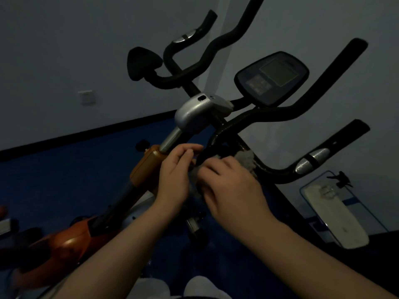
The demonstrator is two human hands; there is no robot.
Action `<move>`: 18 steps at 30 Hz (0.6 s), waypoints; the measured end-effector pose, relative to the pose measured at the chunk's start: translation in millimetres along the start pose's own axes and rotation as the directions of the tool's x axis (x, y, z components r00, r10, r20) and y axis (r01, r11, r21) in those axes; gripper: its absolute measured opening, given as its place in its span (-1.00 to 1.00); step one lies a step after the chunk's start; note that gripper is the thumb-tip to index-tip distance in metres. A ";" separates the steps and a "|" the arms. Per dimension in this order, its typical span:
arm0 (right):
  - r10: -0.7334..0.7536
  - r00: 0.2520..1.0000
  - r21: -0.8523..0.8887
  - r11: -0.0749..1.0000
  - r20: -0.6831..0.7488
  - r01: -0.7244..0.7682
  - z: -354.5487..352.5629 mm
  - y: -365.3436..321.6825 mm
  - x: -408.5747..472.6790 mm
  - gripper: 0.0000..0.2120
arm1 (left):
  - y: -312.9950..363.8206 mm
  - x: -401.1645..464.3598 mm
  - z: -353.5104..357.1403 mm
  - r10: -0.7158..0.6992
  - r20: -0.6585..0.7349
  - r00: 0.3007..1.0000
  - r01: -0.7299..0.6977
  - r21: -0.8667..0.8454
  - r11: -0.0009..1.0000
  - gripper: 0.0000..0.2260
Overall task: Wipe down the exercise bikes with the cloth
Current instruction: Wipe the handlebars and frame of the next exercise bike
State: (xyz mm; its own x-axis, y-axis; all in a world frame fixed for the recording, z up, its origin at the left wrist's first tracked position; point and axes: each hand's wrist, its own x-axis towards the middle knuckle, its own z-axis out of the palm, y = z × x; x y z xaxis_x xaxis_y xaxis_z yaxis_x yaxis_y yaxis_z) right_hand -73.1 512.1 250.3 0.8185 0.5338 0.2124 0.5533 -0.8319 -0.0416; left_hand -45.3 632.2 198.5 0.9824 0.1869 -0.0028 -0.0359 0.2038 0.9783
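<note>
bikes: 1 [151,169] | cloths: 1 [244,158] on handlebar [269,171] | right hand [233,186] grip pinching cloth | left hand [174,171] grip half-curled, unclear

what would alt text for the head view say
Both hands, left hand and right hand, press a pale cloth around the black handlebar of an orange exercise bike in a dim room, below its console.

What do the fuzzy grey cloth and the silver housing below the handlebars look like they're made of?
The fuzzy grey cloth looks like fluffy microfibre or terry, judging by its tufted pile. The silver housing looks like silver-painted moulded plastic, possibly metal: smooth, rounded, with soft highlights.
</note>
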 end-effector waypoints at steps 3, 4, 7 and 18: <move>0.017 0.996 0.082 0.996 0.086 -0.024 -24.8 13.4 -6.9 -0.89 | 7.9 -1.2 9.4 0.063 0.069 0.996 -0.063 -0.001 0.998 -0.80; 0.079 0.996 0.115 0.990 0.035 -0.082 -34.7 20.1 -9.1 -0.90 | 11.6 -1.3 11.9 0.091 0.095 0.991 -0.091 -0.007 0.996 -0.81; 0.323 0.923 0.292 0.922 -0.211 -0.256 -50.0 39.1 -8.7 -0.90 | 19.1 4.5 20.3 0.182 0.120 0.976 -0.188 0.042 0.981 -0.81; 0.598 0.796 0.241 0.789 -0.088 -0.566 4.8 14.9 11.4 -0.74 | 3.0 18.7 46.6 0.289 -0.032 0.957 -0.269 0.282 0.921 -0.81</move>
State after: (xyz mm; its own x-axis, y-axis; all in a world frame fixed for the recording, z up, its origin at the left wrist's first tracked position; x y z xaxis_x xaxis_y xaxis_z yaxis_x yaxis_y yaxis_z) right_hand -54.7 506.5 247.4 0.9693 -0.0861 0.2305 0.0105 -0.9215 -0.3882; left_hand -18.5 591.5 211.0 0.9236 0.2681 0.2739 -0.2460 -0.1333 0.9601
